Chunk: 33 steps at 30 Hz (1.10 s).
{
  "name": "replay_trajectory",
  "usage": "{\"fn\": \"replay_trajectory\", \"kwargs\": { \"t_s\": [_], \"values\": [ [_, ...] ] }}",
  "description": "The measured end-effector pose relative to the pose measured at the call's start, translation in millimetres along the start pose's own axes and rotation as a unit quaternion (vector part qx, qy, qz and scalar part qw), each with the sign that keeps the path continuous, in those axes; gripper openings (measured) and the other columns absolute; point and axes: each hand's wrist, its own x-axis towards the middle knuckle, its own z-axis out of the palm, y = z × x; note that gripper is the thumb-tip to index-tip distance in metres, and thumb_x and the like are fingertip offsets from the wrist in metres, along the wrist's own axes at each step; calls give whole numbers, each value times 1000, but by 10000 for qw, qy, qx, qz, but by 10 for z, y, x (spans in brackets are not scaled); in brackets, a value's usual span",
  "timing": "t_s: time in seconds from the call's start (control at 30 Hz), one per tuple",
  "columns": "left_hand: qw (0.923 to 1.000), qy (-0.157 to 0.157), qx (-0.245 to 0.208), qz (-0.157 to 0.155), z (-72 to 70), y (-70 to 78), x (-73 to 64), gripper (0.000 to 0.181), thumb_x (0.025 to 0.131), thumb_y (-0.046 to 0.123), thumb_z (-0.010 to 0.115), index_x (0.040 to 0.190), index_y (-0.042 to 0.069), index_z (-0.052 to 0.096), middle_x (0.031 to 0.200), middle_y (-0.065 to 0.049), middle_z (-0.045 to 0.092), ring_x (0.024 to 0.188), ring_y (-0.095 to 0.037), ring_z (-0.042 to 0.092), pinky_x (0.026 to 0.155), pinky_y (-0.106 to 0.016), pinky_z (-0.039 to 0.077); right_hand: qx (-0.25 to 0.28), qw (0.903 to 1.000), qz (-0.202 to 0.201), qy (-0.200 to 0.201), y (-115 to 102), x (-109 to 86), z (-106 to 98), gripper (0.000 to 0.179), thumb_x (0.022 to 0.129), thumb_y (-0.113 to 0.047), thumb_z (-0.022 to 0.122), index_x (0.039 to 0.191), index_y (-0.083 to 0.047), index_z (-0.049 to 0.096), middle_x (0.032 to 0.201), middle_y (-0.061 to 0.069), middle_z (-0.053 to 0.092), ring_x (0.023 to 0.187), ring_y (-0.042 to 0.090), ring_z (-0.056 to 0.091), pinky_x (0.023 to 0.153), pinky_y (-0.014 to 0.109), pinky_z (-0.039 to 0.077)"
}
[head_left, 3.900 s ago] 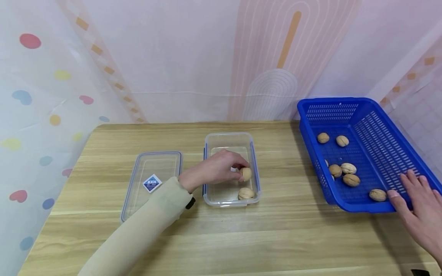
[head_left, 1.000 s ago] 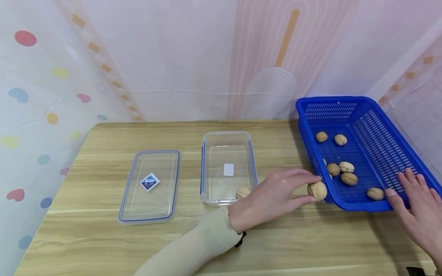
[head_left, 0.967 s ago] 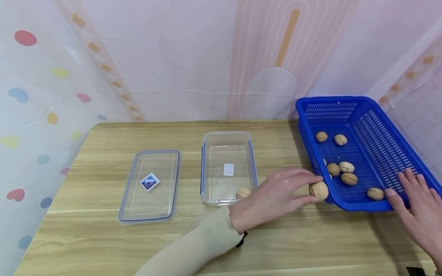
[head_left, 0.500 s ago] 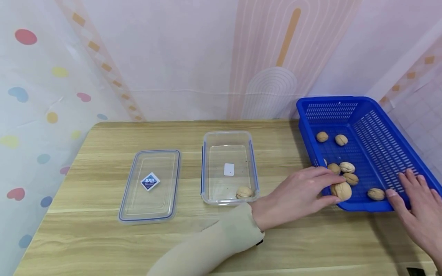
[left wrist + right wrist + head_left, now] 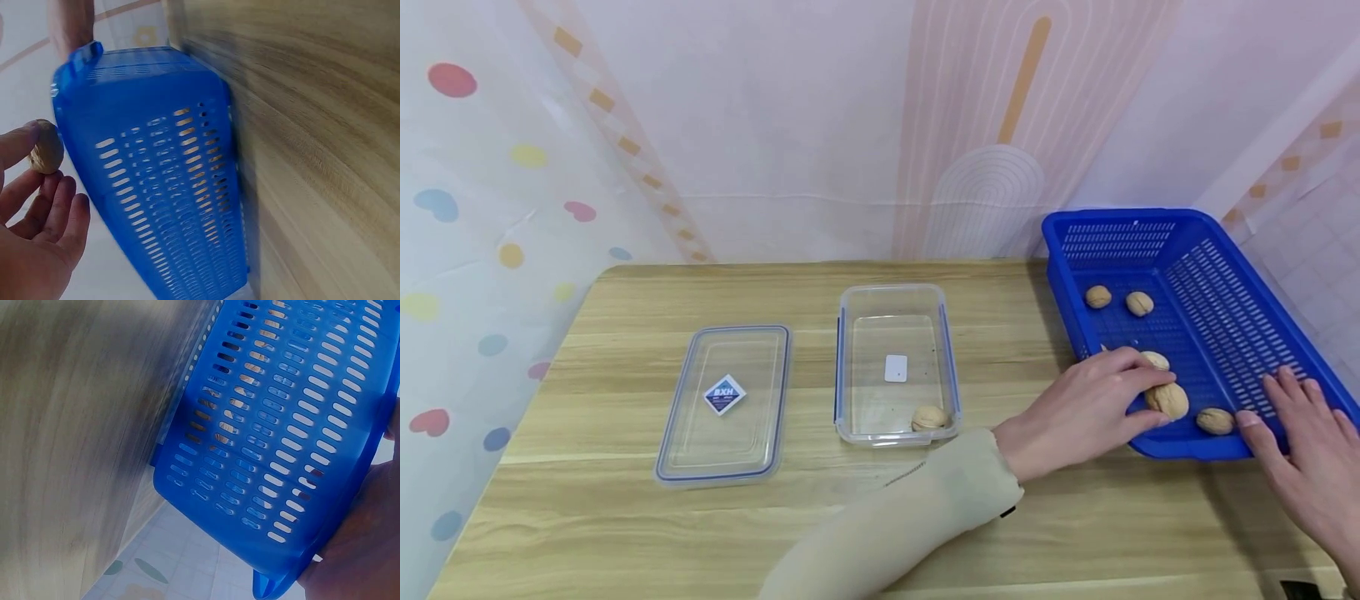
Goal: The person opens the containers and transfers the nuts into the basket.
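My left hand (image 5: pixel 1086 412) pinches a walnut (image 5: pixel 1167 402) between thumb and fingers, above the front left part of a blue plastic basket (image 5: pixel 1198 450). In the left wrist view this walnut (image 5: pixel 47 148) shows above the basket's rim. At the basket's front right corner, my right hand (image 5: pixel 1315 458) rests on the rim with its fingers extended and nothing pinched. Several walnuts lie inside the basket, among them one walnut (image 5: pixel 1215 421) near the right thumb and one walnut (image 5: pixel 1139 303) towards the back. Others are partly hidden behind the left hand.
A clear food container (image 5: pixel 898 287) with blue side edging stands mid-table, one walnut (image 5: pixel 928 417) in its front right corner. Left of it lies its clear lid (image 5: pixel 722 450) with a blue seal. A patterned cloth (image 5: pixel 790 125) hangs behind the wooden table (image 5: pixel 625 542).
My left hand has lifted a walnut out of the clear container and carried it right, over the basket's rim. One walnut stays in the container. The right hand has kept its place.
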Motion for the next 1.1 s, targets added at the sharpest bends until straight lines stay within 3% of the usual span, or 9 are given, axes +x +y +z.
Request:
{"fn": "replay_trajectory", "kwargs": {
  "t_s": [0.2,0.4,0.8,0.97,1.1],
  "values": [
    [9993,-271,148,-219,66,-2,137,46,103,44,64,145,24,63,135,12,61,122,1,55,106,-11,36,-19,10000,-19,7,-8,2,-4,70,114,-39,31,155,18,20,163,38,8,156,45,-4,124,60,-9],
    [9962,-474,696,-209,89,11,238,45,105,43,61,145,25,62,136,11,61,122,-1,55,109,-13,36,21,10000,-43,37,-6,-6,0,69,114,-38,32,154,18,21,163,37,10,156,45,-4,124,59,-8],
    [9900,-211,1393,-52,130,-1,268,32,104,37,64,134,27,70,127,10,65,113,-5,59,101,-16,42,74,9999,-79,68,-4,-15,-5,68,114,-36,33,156,16,22,164,36,11,157,43,-4,124,59,-8],
    [9889,-145,1479,-83,146,9,265,27,104,35,64,128,29,73,123,10,66,109,-6,60,99,-17,44,-57,10000,22,-53,-5,-7,-7,71,114,-39,30,156,17,18,164,36,7,156,43,-7,124,57,-10],
    [9894,-209,1422,-208,153,8,268,31,103,36,64,133,29,70,129,10,64,118,-6,57,103,-17,42,-50,10000,45,-71,-4,-6,-8,71,114,-40,30,156,17,18,164,36,7,156,43,-7,124,57,-11]
  ]
}}
